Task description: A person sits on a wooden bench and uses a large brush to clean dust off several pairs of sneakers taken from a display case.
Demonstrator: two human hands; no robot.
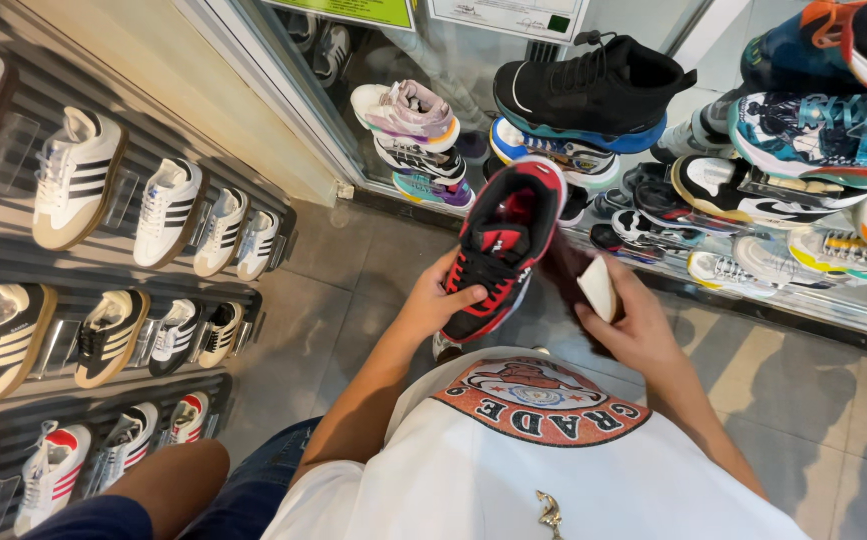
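Holding a red-and-black lace-up sneaker with a white-edged sole (502, 250) up in front of the chest, toe pointing away and slightly right, heel toward the body. Running its long axis from lower left to upper right, between both hands. Gripping the heel end and near side with the left hand (439, 300), fingers curled closed around the collar. Sitting just right of the shoe, the right hand (634, 325) clasping a small white oblong pad or cloth (599, 288), fingers folded shut on it, its edge close to the shoe's side; touching or apart, impossible to tell. Hanging above a grey tiled floor (814, 400), beside a glass case of stacked sneakers (594, 90) and a slatted wall of striped shoes (169, 210).
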